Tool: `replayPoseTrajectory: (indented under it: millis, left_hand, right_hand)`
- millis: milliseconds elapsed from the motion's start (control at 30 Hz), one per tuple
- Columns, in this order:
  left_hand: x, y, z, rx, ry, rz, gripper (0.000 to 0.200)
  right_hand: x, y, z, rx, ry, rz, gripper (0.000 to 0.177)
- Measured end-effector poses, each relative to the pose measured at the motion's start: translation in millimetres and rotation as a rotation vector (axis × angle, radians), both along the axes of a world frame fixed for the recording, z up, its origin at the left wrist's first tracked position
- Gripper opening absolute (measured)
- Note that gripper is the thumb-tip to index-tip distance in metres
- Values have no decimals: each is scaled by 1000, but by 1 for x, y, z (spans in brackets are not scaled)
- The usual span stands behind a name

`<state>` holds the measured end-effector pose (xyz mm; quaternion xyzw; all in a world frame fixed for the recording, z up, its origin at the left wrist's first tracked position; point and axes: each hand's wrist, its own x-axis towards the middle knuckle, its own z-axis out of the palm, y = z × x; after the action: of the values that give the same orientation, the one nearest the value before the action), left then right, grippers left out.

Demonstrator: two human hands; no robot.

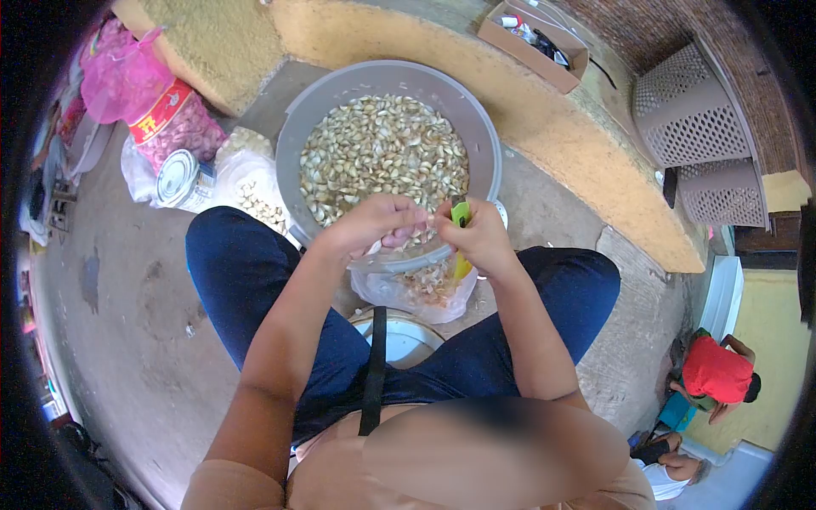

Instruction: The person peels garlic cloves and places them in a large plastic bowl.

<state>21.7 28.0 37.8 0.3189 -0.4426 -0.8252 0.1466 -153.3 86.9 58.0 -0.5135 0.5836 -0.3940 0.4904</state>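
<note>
A large grey tub [297, 127] full of unpeeled garlic cloves [382, 153] stands in front of me. Over its near rim, my left hand [378, 228] is closed in a pinch around a garlic clove, mostly hidden by the fingers; a white piece shows under the palm. My right hand [480, 238] grips a yellow-green cutter knife [461, 214], and its fingertips meet those of the left. Just below the hands, a clear plastic bag [455, 308] holds papery garlic skins [425, 285].
Left of the tub lie a bag of peeled cloves [259, 204], a tin can [178, 176] and a pink mesh sack [183, 132]. A low yellow wall [544, 110] curves behind, with a cardboard box [544, 51] on it. Two people sit at lower right, one in a red shirt [718, 370].
</note>
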Motion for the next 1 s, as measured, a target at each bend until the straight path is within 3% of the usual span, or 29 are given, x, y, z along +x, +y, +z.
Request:
replayPoseTrajectory:
  millis: [33,133,233,333,433,533,633,733,833,1000]
  left_hand:
    - [-3,0,-1,-49,-61,69,25]
    - [-11,3,5,-173,-86,183,25]
    - [-13,5,8,-146,-194,121,23]
    - [-18,11,16,-443,-312,210,24]
    - [-16,10,10,-482,-293,260,23]
    - [-17,10,13,-618,-364,209,19]
    - [-17,11,15,-614,-321,233,16]
    - [-17,10,17,-592,-373,222,15]
    - [-14,7,24,-490,-401,145,18]
    - [-14,7,16,-488,-342,167,16]
  right_hand:
    - [-2,-1,-3,-95,176,-23,24]
    - [-4,-4,1,-102,291,-52,29]
    - [-2,-4,2,-166,412,-97,31]
    - [-2,-3,3,-198,411,-63,30]
    - [-2,-3,2,-197,435,-65,29]
    - [1,-3,2,-217,380,-80,28]
    - [-1,-4,1,-82,358,-47,26]
    - [-1,-5,-5,-146,182,-109,21]
    - [-1,-8,-6,122,-49,-176,9]
    - [-3,-10,-9,138,-73,-177,10]
